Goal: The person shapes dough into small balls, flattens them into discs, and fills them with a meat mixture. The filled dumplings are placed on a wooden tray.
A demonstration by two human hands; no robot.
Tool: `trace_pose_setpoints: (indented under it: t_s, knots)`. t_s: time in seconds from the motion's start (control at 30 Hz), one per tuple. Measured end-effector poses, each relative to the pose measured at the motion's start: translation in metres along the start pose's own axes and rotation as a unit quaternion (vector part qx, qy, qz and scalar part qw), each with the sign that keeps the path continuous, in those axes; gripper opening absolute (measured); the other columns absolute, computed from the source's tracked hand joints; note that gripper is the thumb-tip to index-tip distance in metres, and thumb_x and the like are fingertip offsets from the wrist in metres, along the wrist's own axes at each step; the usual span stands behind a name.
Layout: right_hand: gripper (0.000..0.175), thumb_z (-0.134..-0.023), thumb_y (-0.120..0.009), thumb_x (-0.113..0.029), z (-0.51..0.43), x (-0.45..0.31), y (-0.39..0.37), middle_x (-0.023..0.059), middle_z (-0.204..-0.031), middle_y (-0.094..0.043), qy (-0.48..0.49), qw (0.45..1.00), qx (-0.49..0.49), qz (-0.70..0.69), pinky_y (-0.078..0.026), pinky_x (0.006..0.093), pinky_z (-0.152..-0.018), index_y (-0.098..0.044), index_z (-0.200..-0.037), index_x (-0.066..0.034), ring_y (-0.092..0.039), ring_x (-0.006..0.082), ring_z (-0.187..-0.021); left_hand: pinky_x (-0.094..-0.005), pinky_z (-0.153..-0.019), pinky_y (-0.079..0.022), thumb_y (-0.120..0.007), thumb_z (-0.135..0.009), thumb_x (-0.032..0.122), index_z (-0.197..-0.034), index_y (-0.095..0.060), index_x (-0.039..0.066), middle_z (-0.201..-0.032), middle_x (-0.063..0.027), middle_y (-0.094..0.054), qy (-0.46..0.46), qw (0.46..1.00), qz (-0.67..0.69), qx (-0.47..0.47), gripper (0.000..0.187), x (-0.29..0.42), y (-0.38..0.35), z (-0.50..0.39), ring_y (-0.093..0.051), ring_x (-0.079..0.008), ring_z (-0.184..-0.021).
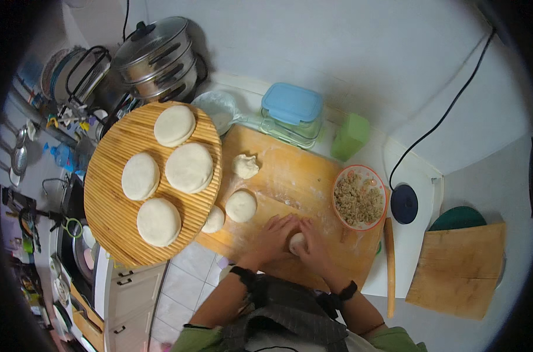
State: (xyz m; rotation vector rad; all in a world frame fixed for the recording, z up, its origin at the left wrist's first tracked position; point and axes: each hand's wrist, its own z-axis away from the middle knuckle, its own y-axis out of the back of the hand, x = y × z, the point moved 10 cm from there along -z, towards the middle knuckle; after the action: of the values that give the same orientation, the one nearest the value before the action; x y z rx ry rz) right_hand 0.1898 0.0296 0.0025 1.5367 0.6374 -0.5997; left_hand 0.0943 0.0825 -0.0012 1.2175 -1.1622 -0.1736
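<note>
On the floured wooden board [271, 163], my left hand [277, 237] and my right hand [312, 246] are cupped around a small ball of dough [297, 243], which shows between them. To the left of my hands lie a round dough piece [241, 206] and another [213, 220], partly under the edge of the round slatted tray [112, 176]. A rough lump of dough [245, 166] sits farther back. Several flattened dough rounds [189, 167] rest on the tray. A bowl of crumbly filling [359, 198] stands at the board's right.
A rolling pin [389, 268] lies right of the board. Behind stand a glass container with a blue lid [291, 102], a green cup [351, 136], a bowl of flour [216, 110] and a steamer pot [156, 61]. A dark blue disc [404, 204] with a cable is at the right.
</note>
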Motion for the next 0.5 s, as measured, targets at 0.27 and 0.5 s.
trace_pose_setpoints:
  t_s: [0.27,0.5]
  knots:
    - [0.052,-0.078,-0.081,-0.015,0.005,-0.014,0.023,0.021,-0.115,-0.062,-0.169,0.972,0.008,-0.165,-0.05,0.0423,-0.091,-0.055,-0.121,-0.0015,-0.061,0.0374,-0.106,-0.0361,-0.098,-0.05,-0.075,-0.087,0.017,-0.139,-0.051,0.004,-0.132,-0.0142,-0.061,0.236,0.928,0.284,-0.037,0.059,-0.026,0.045,0.077,-0.061,-0.0238,-0.119]
    - [0.043,-0.08,-0.078,-0.016,-0.105,-0.064,0.072,0.0179,-0.113,-0.063,0.114,0.981,0.149,0.056,-0.05,0.0425,-0.088,-0.059,-0.116,-0.0015,-0.064,0.0389,-0.098,-0.0297,-0.092,-0.051,-0.061,-0.097,0.006,-0.122,-0.061,0.0,-0.108,-0.0087,-0.071,0.328,0.839,0.387,0.196,0.026,-0.047,0.068,0.156,-0.067,-0.0161,-0.101]
